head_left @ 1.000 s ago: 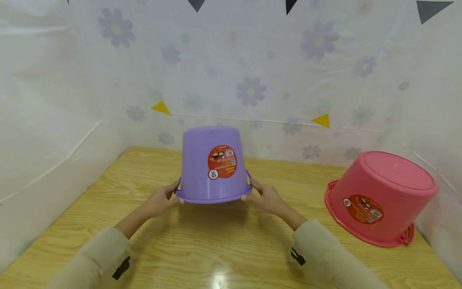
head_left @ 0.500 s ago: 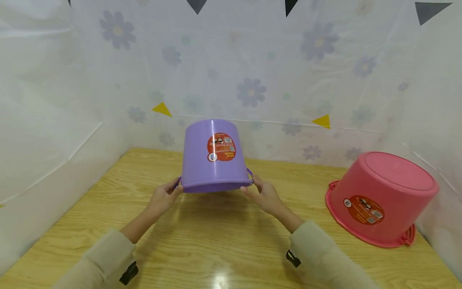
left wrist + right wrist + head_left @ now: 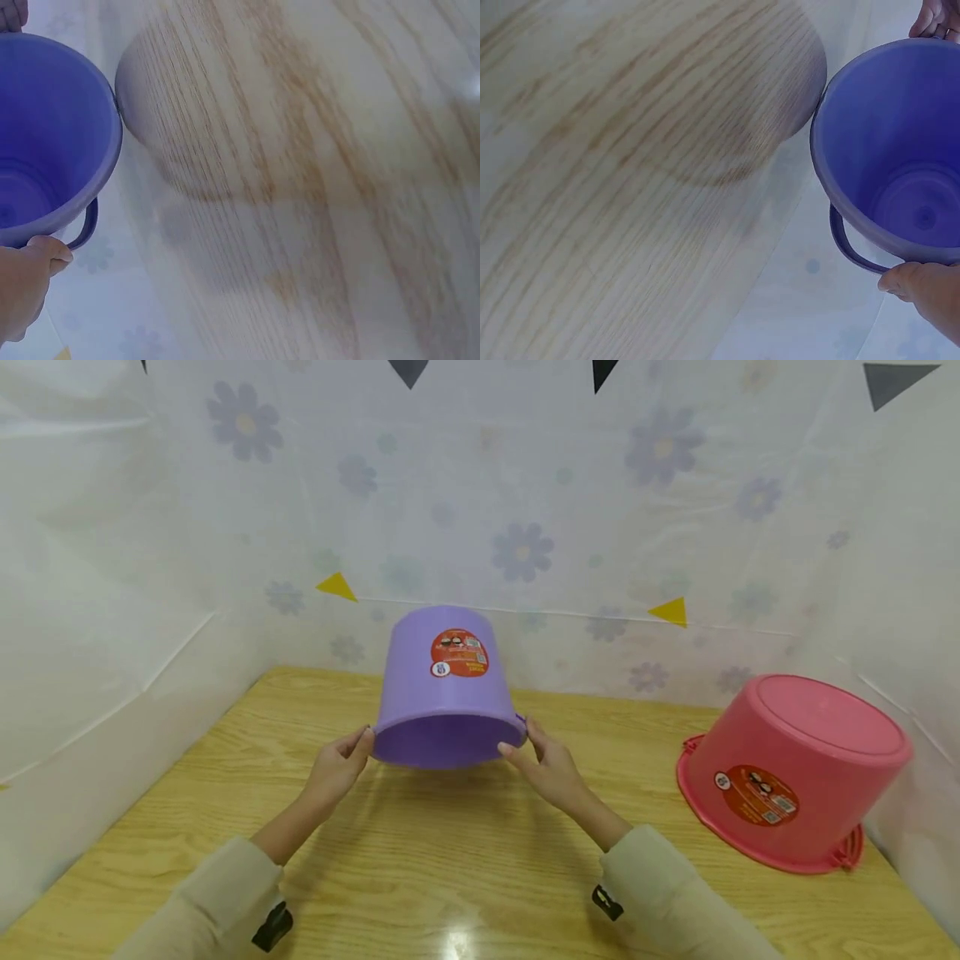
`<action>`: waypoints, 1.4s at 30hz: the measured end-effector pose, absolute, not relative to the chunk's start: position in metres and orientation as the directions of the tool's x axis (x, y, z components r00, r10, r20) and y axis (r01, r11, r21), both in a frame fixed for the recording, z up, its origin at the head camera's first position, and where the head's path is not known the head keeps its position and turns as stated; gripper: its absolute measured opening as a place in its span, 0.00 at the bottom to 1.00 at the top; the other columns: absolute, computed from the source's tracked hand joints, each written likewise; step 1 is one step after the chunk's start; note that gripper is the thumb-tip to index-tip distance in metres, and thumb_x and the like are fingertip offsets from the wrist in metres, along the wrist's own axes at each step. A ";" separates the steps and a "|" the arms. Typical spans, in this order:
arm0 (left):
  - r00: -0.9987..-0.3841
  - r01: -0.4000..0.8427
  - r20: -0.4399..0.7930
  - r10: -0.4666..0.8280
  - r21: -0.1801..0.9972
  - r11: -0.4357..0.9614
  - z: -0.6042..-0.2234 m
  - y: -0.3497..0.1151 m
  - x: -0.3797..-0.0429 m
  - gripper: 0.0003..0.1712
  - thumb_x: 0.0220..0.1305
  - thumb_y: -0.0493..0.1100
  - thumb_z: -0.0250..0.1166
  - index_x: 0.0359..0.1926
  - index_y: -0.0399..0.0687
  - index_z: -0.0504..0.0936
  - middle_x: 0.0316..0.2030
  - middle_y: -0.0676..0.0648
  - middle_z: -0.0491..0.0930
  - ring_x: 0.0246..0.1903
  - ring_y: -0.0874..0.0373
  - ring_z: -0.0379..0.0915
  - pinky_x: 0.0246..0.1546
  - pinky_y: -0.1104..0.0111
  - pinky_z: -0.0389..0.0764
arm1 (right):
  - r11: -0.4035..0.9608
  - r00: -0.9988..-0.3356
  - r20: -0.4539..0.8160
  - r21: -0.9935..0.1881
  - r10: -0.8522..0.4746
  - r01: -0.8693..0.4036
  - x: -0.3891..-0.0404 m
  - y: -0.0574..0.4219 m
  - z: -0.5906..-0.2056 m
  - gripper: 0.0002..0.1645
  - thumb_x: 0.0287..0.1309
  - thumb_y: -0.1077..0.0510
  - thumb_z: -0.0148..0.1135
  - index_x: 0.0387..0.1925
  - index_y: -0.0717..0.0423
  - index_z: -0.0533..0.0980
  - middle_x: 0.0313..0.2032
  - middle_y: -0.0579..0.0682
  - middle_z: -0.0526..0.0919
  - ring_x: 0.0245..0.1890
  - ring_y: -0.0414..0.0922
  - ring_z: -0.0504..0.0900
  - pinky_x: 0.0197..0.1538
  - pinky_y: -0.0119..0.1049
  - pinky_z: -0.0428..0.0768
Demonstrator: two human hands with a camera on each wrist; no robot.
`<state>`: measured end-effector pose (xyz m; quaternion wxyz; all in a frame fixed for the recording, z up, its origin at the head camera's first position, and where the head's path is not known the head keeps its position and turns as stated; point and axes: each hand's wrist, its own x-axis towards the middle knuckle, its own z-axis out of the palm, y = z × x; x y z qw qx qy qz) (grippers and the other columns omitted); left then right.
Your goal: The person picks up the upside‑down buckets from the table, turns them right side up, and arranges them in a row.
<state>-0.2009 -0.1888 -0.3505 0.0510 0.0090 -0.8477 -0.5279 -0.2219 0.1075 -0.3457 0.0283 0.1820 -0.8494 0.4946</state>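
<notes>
A purple bucket with a round red label is tilted, its mouth facing toward me and downward and its base away. My left hand grips the rim at the left, thumb on the near side. At the right of the rim my right hand holds on by the handle joint. In the left wrist view the bucket's inside shows nothing in it, and the left hand pinches the edge beside the handle. The right wrist view has the right hand at the rim, the handle loop hanging beside it.
A red bucket stands upside down at the table's right side, its handle at the rim. The wooden table meets a flower-patterned sheet at the back. Plain white sheeting rises at the left.
The purple bucket has been raised a little and tipped, so its mouth now turns toward me and its inside shows. Both hands have kept hold. The red bucket has not moved.
</notes>
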 end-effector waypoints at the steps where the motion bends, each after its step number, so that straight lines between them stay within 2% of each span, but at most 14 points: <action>1: -0.994 0.029 0.073 -0.086 0.903 0.429 -0.350 -0.189 -0.201 0.31 0.71 0.52 0.46 0.64 0.33 0.64 0.44 0.36 0.80 0.45 0.52 0.75 0.51 0.64 0.77 | 0.444 -0.932 0.229 -0.829 -0.282 -0.339 -0.222 0.108 -0.345 0.44 0.61 0.51 0.56 0.67 0.70 0.48 0.69 0.65 0.47 0.71 0.55 0.46 0.71 0.47 0.53; 4: -0.991 0.031 0.076 -0.106 0.925 0.379 -0.350 -0.187 -0.202 0.30 0.70 0.52 0.48 0.63 0.35 0.67 0.23 0.50 0.76 0.26 0.66 0.66 0.29 0.75 0.72 | 0.435 -0.927 0.248 -0.828 -0.281 -0.353 -0.222 0.108 -0.344 0.44 0.61 0.51 0.56 0.67 0.71 0.47 0.69 0.64 0.47 0.71 0.54 0.47 0.70 0.46 0.54; 6: -0.993 0.038 0.071 -0.090 0.944 0.327 -0.349 -0.187 -0.202 0.29 0.70 0.52 0.49 0.63 0.35 0.67 0.16 0.57 0.63 0.18 0.68 0.55 0.19 0.76 0.61 | 0.429 -0.924 0.259 -0.827 -0.281 -0.362 -0.223 0.109 -0.344 0.44 0.61 0.52 0.56 0.67 0.71 0.47 0.69 0.64 0.46 0.71 0.54 0.46 0.70 0.45 0.54; 11: -0.997 0.050 0.063 -0.040 0.962 0.267 -0.349 -0.187 -0.200 0.30 0.70 0.52 0.48 0.64 0.35 0.64 0.14 0.57 0.60 0.13 0.68 0.50 0.14 0.78 0.56 | 0.411 -0.916 0.268 -0.830 -0.300 -0.377 -0.222 0.111 -0.343 0.44 0.62 0.52 0.56 0.68 0.70 0.46 0.70 0.63 0.45 0.71 0.55 0.45 0.70 0.46 0.53; 14: -0.995 0.061 0.081 -0.053 0.950 0.306 -0.349 -0.187 -0.200 0.30 0.70 0.51 0.49 0.65 0.36 0.63 0.20 0.53 0.68 0.18 0.69 0.58 0.20 0.78 0.64 | 0.403 -0.907 0.285 -0.824 -0.311 -0.398 -0.222 0.112 -0.344 0.44 0.62 0.53 0.56 0.68 0.70 0.47 0.70 0.63 0.44 0.71 0.56 0.45 0.70 0.47 0.54; 16: -0.993 0.081 0.105 -0.053 0.937 0.341 -0.349 -0.187 -0.200 0.30 0.70 0.50 0.50 0.65 0.35 0.62 0.31 0.44 0.79 0.29 0.63 0.73 0.33 0.77 0.77 | 0.393 -0.901 0.297 -0.824 -0.315 -0.409 -0.222 0.113 -0.345 0.43 0.61 0.54 0.56 0.68 0.70 0.47 0.70 0.63 0.44 0.71 0.57 0.45 0.69 0.47 0.55; 17: -0.991 0.094 0.120 -0.052 0.928 0.360 -0.349 -0.187 -0.201 0.31 0.70 0.50 0.50 0.66 0.35 0.61 0.41 0.40 0.81 0.38 0.58 0.78 0.43 0.74 0.79 | 0.388 -0.898 0.303 -0.823 -0.318 -0.415 -0.222 0.113 -0.345 0.44 0.61 0.54 0.56 0.68 0.70 0.46 0.70 0.63 0.44 0.71 0.57 0.45 0.69 0.47 0.55; 19: -0.986 0.134 0.162 -0.043 0.917 0.375 -0.350 -0.187 -0.202 0.31 0.70 0.48 0.51 0.67 0.35 0.58 0.57 0.35 0.73 0.56 0.49 0.73 0.57 0.68 0.74 | 0.372 -0.896 0.306 -0.829 -0.321 -0.417 -0.221 0.113 -0.346 0.44 0.61 0.55 0.56 0.68 0.70 0.45 0.70 0.63 0.43 0.71 0.57 0.45 0.69 0.47 0.55; 21: -0.978 0.187 0.208 -0.019 0.913 0.361 -0.350 -0.187 -0.202 0.31 0.70 0.45 0.51 0.67 0.33 0.56 0.63 0.34 0.64 0.64 0.43 0.61 0.60 0.65 0.67 | 0.357 -0.895 0.307 -0.836 -0.324 -0.416 -0.221 0.113 -0.346 0.45 0.61 0.55 0.56 0.68 0.69 0.44 0.71 0.62 0.42 0.71 0.57 0.43 0.69 0.47 0.54; 28: -0.933 0.359 0.351 0.073 0.910 0.209 -0.351 -0.191 -0.203 0.32 0.67 0.34 0.52 0.68 0.32 0.51 0.64 0.30 0.60 0.62 0.42 0.61 0.52 0.84 0.70 | 0.310 -0.876 0.347 -0.837 -0.335 -0.450 -0.220 0.114 -0.346 0.47 0.60 0.58 0.58 0.69 0.67 0.43 0.71 0.60 0.41 0.72 0.56 0.41 0.70 0.47 0.52; 32: -0.908 0.418 0.410 0.081 0.890 0.183 -0.351 -0.194 -0.204 0.33 0.66 0.32 0.52 0.69 0.31 0.50 0.65 0.28 0.58 0.61 0.44 0.60 0.51 0.84 0.71 | 0.254 -0.850 0.396 -0.833 -0.347 -0.491 -0.221 0.114 -0.345 0.47 0.57 0.62 0.60 0.69 0.68 0.44 0.72 0.59 0.42 0.72 0.55 0.41 0.70 0.45 0.50; 38: -0.871 0.488 0.469 0.150 0.862 0.136 -0.350 -0.199 -0.206 0.34 0.67 0.31 0.51 0.69 0.31 0.47 0.68 0.29 0.49 0.63 0.38 0.51 0.54 0.83 0.68 | 0.218 -0.834 0.421 -0.830 -0.357 -0.513 -0.221 0.114 -0.347 0.49 0.55 0.64 0.62 0.70 0.66 0.44 0.72 0.58 0.43 0.72 0.54 0.43 0.70 0.43 0.51; 40: -0.855 0.511 0.488 0.177 0.850 0.126 -0.349 -0.202 -0.206 0.35 0.67 0.31 0.51 0.69 0.31 0.45 0.69 0.30 0.47 0.65 0.44 0.52 0.55 0.83 0.67 | 0.213 -0.828 0.434 -0.825 -0.354 -0.523 -0.221 0.114 -0.347 0.49 0.54 0.64 0.63 0.70 0.65 0.44 0.72 0.58 0.44 0.72 0.53 0.43 0.70 0.43 0.51; 42: -0.839 0.536 0.510 0.193 0.835 0.124 -0.347 -0.204 -0.207 0.35 0.66 0.30 0.51 0.69 0.31 0.45 0.69 0.30 0.47 0.65 0.57 0.57 0.56 0.83 0.67 | 0.215 -0.815 0.460 -0.808 -0.353 -0.549 -0.221 0.114 -0.347 0.50 0.53 0.65 0.64 0.70 0.65 0.45 0.71 0.59 0.45 0.72 0.54 0.45 0.69 0.42 0.52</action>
